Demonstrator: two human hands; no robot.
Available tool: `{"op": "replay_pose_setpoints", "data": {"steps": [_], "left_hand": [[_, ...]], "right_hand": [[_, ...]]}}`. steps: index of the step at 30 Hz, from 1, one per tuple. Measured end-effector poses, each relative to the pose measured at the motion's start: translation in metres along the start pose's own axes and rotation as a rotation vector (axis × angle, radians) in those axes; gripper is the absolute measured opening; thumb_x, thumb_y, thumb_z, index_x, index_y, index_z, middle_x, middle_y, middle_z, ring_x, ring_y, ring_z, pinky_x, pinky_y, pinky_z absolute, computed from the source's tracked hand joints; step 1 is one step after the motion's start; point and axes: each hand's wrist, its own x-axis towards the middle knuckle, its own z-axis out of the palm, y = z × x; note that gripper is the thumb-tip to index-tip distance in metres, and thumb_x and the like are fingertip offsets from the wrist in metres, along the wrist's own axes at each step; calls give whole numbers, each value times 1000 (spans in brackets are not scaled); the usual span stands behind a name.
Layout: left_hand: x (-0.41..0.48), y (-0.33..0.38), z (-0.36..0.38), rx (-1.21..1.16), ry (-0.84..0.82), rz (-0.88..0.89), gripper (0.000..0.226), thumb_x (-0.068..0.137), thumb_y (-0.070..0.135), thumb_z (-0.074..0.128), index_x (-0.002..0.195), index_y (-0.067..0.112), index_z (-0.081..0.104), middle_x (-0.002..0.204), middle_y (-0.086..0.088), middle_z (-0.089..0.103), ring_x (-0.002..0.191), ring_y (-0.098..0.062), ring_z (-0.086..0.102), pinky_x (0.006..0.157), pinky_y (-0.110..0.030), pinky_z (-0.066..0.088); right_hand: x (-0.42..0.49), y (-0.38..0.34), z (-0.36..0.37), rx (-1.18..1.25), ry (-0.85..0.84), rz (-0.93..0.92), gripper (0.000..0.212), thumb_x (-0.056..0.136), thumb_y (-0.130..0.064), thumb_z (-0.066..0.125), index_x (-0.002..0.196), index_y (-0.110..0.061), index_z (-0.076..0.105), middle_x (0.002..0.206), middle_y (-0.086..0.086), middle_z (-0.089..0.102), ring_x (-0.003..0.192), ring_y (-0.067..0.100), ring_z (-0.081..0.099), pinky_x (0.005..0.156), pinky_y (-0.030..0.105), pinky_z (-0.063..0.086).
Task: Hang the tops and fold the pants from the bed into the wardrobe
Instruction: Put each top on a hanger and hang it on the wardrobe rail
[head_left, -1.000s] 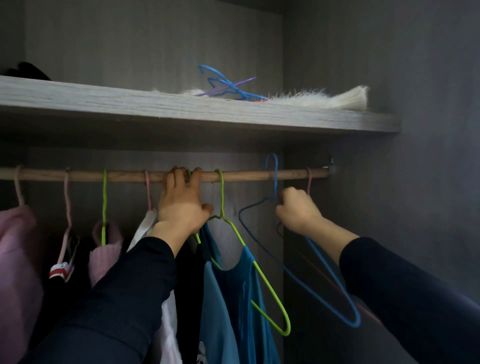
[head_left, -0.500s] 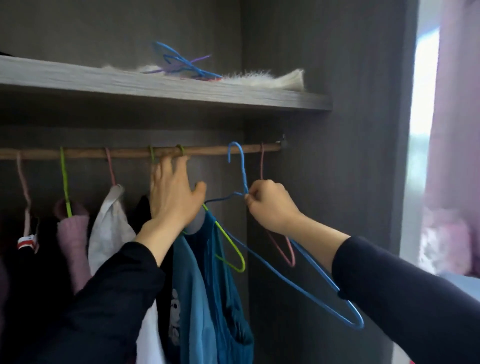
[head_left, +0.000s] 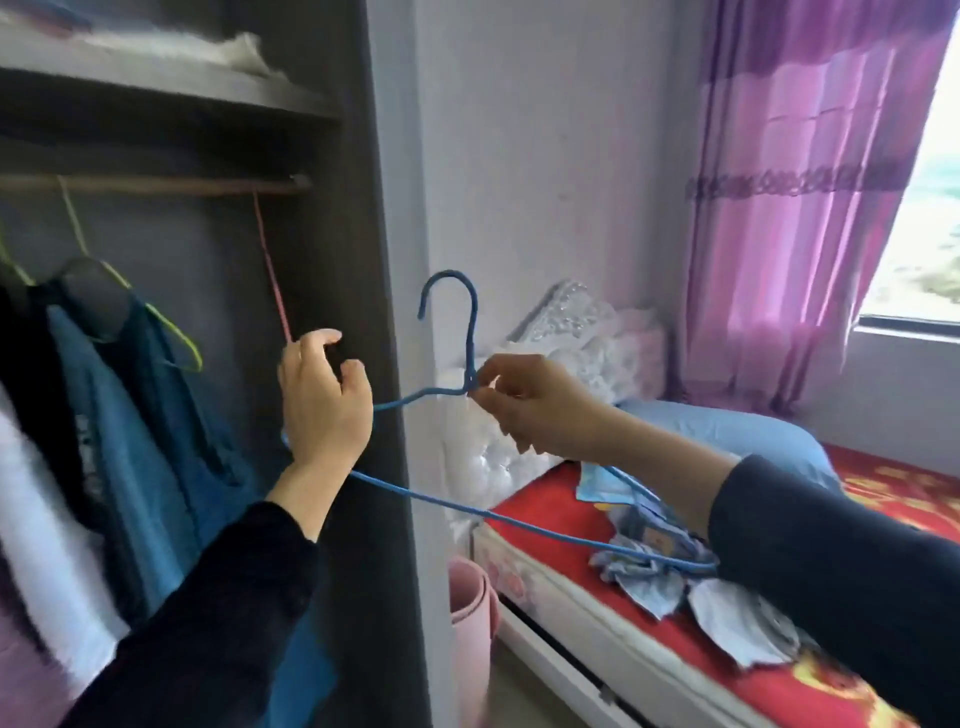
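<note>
head cam: the right hand (head_left: 524, 410) is pinching the blue wire hanger (head_left: 472, 332) right at the neck under the hook, hook pointing up to 12 o'clock. the hanger sits about dead centre, out in front of the wardrobe's dark side panel (head_left: 384, 260) and not on the rail (head_left: 156, 184). the left hand (head_left: 324, 400) is at 9 o'clock of the hook, fingers loosely curled around nothing. the hanger's left shoulder runs behind it, can't tell if they touch. over at 9 to 10 o'clock a teal top (head_left: 119, 415) hangs on a green hanger (head_left: 171, 332), with a bare pink hanger (head_left: 270, 270) just beside. down at 4 o'clock, crumpled light blue clothes (head_left: 644, 571) lie on the red bed (head_left: 545, 514). purple curtain (head_left: 779, 208) at 2 o'clock.
</note>
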Motion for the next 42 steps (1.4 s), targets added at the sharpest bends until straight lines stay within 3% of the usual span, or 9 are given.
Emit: {"op": "replay_pose_setpoints", "data": {"steps": [6, 10, 12, 15, 19, 25, 32, 36, 42], "left_hand": [[-122, 85, 93, 20, -331, -40, 34, 88, 12, 48, 121, 6, 53, 125, -19, 51, 121, -32, 41, 96, -39, 35], [-202, 142, 167, 37, -588, -38, 32, 87, 13, 50, 118, 6, 54, 122, -21, 52, 118, -35, 41, 92, -40, 37], [-239, 171, 204, 20, -690, 8, 32, 87, 12, 50, 118, 6, 54, 122, -22, 52, 117, -35, 42, 94, -38, 35], [-288, 209, 263, 7, -848, 98, 33, 89, 14, 49, 121, 7, 53, 127, -17, 49, 118, -33, 42, 96, -36, 34], [-344, 245, 357, 19, -998, 218, 37, 89, 17, 48, 124, 6, 52, 128, -18, 50, 121, -33, 41, 102, -39, 33], [-424, 314, 491, -14, -1258, 274, 41, 92, 22, 45, 131, 10, 47, 136, -12, 48, 126, -28, 39, 104, -37, 32], [-532, 385, 605, -54, -1487, 382, 39, 93, 23, 44, 129, 10, 47, 131, -13, 50, 124, -29, 40, 101, -38, 34], [-596, 416, 659, -26, -1591, 368, 39, 93, 23, 44, 129, 10, 48, 132, -12, 49, 125, -28, 40, 102, -38, 34], [-703, 444, 734, 50, -1711, 277, 41, 93, 24, 44, 132, 11, 47, 133, -11, 48, 125, -27, 40, 102, -39, 36]], "right_hand": [[-135, 88, -100, -108, 15, 264, 20, 90, -17, 64, 70, -21, 63, 54, -8, 52, 43, 1, 43, 49, 17, 37], [-205, 140, -157, -263, 73, 436, 32, 85, -31, 71, 60, -14, 61, 52, -3, 50, 47, 5, 40, 46, 15, 32], [-234, 168, -184, -332, 141, 517, 45, 84, -40, 70, 52, -14, 52, 47, -5, 44, 43, 6, 37, 44, 21, 31], [-273, 215, -222, -478, 223, 635, 48, 84, -43, 66, 61, -2, 58, 52, 3, 48, 51, 17, 41, 50, 31, 31], [-322, 297, -269, -591, 252, 792, 50, 87, -46, 61, 66, -1, 61, 60, 11, 57, 59, 27, 50, 52, 34, 33], [-385, 413, -345, -460, 376, 1098, 55, 90, -45, 60, 51, -11, 40, 52, 3, 42, 53, 18, 41, 54, 34, 30], [-469, 528, -389, -401, 581, 1352, 45, 91, -45, 54, 60, -15, 41, 64, 2, 51, 71, 28, 53, 61, 36, 37], [-517, 589, -424, -394, 663, 1436, 45, 91, -43, 53, 60, -14, 37, 60, 3, 47, 68, 31, 50, 59, 37, 32], [-596, 696, -475, -329, 640, 1532, 50, 93, -43, 50, 55, -12, 37, 54, 6, 46, 61, 31, 49, 56, 37, 31]]}}
